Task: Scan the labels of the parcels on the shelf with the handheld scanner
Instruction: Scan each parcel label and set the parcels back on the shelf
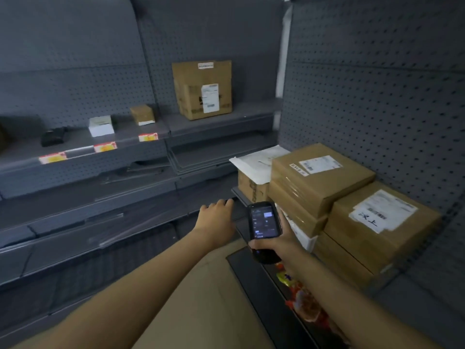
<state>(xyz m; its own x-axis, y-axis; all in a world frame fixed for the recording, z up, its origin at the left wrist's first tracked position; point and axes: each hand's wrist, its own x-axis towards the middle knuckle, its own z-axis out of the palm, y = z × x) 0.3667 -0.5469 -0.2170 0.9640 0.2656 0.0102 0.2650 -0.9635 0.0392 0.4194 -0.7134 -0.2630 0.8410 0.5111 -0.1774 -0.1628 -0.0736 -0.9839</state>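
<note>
My right hand (279, 241) grips a black handheld scanner (264, 222), its lit screen facing me, just left of the stacked brown parcels on the right shelf. The top parcel (322, 177) carries a white label (319, 164). Beside it a nearer parcel (380, 225) has a label with handwriting (382, 214). A white mailer (259, 162) lies on a smaller box (251, 188) behind them. My left hand (217, 219) reaches forward with fingers relaxed, holding nothing, near the shelf edge. On the back shelf stands a tall carton (202, 89) with a white label (210, 98).
On the left shelf (83, 147) sit a small brown box (142, 114), a white box (101, 125) and a dark object (54, 136); red price tags (105, 147) line its edge. Grey pegboard walls (377, 84) close in the corner. Colourful packets (305, 298) lie below the right shelf.
</note>
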